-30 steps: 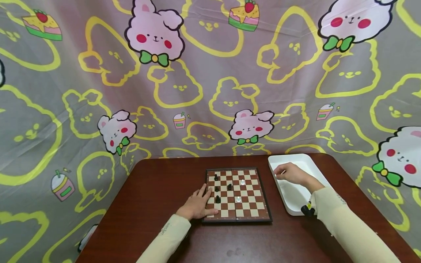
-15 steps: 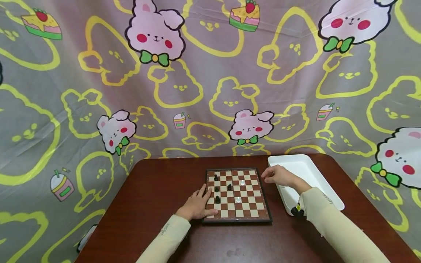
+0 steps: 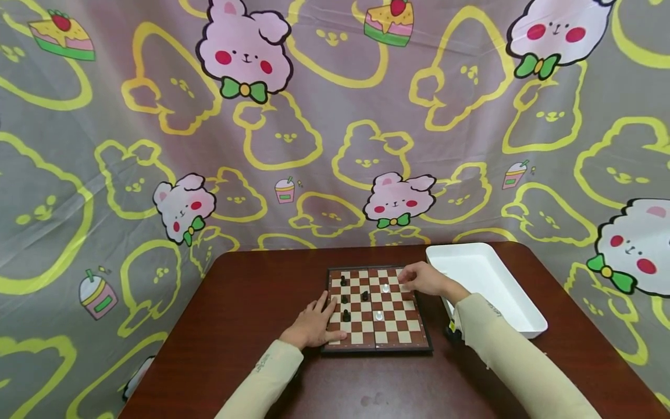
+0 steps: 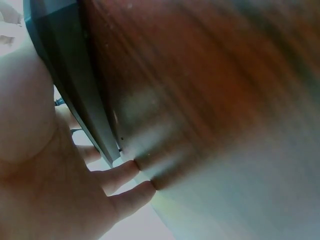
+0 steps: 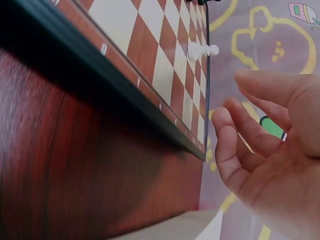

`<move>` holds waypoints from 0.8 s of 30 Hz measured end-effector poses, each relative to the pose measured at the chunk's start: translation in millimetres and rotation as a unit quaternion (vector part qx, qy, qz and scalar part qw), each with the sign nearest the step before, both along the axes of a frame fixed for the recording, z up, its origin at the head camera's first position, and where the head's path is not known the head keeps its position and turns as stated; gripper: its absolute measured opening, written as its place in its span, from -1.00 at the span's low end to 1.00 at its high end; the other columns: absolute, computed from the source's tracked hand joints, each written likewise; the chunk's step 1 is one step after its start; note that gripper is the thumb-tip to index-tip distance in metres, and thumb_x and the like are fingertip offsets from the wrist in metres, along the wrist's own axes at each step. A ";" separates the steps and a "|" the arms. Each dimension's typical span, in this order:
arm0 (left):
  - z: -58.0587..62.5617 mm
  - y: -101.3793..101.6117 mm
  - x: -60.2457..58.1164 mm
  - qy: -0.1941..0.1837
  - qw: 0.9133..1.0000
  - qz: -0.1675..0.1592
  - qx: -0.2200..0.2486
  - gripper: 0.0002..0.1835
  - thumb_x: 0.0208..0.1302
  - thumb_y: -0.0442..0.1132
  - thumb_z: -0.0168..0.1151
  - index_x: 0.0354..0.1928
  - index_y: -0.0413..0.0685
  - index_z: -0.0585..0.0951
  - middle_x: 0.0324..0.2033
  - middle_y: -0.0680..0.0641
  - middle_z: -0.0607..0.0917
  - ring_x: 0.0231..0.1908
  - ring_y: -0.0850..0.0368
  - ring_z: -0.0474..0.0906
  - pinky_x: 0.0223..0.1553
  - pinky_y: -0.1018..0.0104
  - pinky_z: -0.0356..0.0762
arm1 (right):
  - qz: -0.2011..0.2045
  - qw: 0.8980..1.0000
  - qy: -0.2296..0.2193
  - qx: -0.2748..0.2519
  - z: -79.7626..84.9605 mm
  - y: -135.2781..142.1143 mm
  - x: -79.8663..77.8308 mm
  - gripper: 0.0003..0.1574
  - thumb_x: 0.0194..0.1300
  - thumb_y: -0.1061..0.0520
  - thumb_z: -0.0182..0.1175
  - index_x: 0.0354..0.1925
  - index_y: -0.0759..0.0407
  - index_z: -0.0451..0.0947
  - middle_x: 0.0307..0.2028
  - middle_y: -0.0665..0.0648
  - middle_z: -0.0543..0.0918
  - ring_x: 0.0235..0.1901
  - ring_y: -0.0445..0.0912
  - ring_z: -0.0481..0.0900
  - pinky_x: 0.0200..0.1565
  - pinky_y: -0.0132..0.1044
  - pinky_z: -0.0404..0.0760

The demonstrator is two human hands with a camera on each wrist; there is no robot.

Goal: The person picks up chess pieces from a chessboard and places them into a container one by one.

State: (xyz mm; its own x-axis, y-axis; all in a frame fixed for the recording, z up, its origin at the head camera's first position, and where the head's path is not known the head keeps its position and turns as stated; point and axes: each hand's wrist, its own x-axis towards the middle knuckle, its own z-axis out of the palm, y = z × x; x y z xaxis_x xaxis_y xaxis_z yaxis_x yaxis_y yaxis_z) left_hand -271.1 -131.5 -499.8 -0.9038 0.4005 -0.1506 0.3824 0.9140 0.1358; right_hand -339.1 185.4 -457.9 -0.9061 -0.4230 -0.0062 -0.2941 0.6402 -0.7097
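Note:
A brown-and-cream chessboard [image 3: 392, 337] with a dark rim lies on the table. Several black chess pieces [image 3: 346, 316] stand on its left half. Two white pieces are on the right half: one nearer piece [image 3: 379, 316] and a farther pawn [image 3: 386, 288], also a white pawn [image 5: 200, 50] in the right wrist view. My left hand [image 3: 312, 326] rests on the board's left edge, thumb on top, other fingers spread; fingertips [image 4: 146, 190] touch the table. Over the board's far right edge hovers my right hand [image 3: 426, 279], its thumb and loosely bent fingers apart, holding nothing visible, near the farther white pawn.
A white tray [image 3: 523, 308] stands on the table right of the board, partly behind the right forearm. Dark reddish wood [image 3: 251, 291] makes up the tabletop. A patterned cloth [image 3: 335, 116] hangs behind and at both sides.
My right hand has moved left from above the white tray to the board's right edge. The left hand and the chess pieces stay where they were.

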 end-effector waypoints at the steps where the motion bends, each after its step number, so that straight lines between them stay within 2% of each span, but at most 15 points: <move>1: 0.0 0.1 0.1 -0.001 1.000 0.000 -0.001 0.02 -0.11 0.53 -0.22 0.37 0.15 -0.08 0.33 -0.12 -0.17 0.20 -0.20 0.05 0.02 -0.08 0.19 | -0.004 1.000 -0.003 0.002 -1.8 -1.5 -1.5 -0.76 0.11 0.23 0.20 -0.19 0.25 0.55 -0.31 0.05 0.56 -0.33 -0.11 0.51 -0.34 -0.21 0.49; 9: 2.8 0.8 1.0 -0.002 1.000 -0.002 0.003 0.01 -0.08 0.50 -0.19 0.36 0.12 -0.06 0.33 -0.13 -0.17 0.20 -0.21 0.05 0.04 -0.07 0.18 | -0.029 0.999 -0.006 0.019 -8.1 -12.0 -5.9 -0.69 0.07 0.21 0.23 -0.14 0.15 0.54 -0.21 0.11 0.55 -0.19 -0.01 0.48 -0.29 -0.16 0.49; 15: 2.3 0.3 0.2 -0.003 1.000 -0.006 0.003 0.02 -0.09 0.52 -0.21 0.36 0.12 -0.06 0.33 -0.13 -0.17 0.20 -0.21 0.05 0.03 -0.07 0.18 | -0.034 0.999 -0.008 0.018 -9.9 -16.3 -6.4 -0.70 0.05 0.25 0.24 -0.16 0.16 0.55 -0.25 0.13 0.55 -0.25 -0.02 0.49 -0.35 -0.19 0.49; 24: 0.5 -0.4 -1.0 -0.003 1.000 -0.001 0.006 0.01 -0.09 0.51 -0.19 0.36 0.13 -0.06 0.33 -0.13 -0.17 0.20 -0.21 0.04 0.04 -0.08 0.17 | -0.036 0.999 -0.001 0.016 -18.7 -26.1 -8.5 -0.72 0.05 0.22 0.26 -0.18 0.13 0.58 -0.33 0.02 0.56 -0.30 -0.10 0.50 -0.36 -0.24 0.49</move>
State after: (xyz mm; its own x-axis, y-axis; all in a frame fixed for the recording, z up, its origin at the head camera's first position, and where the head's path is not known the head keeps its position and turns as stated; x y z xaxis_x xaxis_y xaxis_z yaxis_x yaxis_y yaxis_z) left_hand -272.2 -131.9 -499.4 -0.9019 0.4047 -0.1511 0.3838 0.9112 0.1497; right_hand -347.6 159.3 -476.6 -0.9340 -0.3566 -0.0211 -0.2447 0.6816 -0.6896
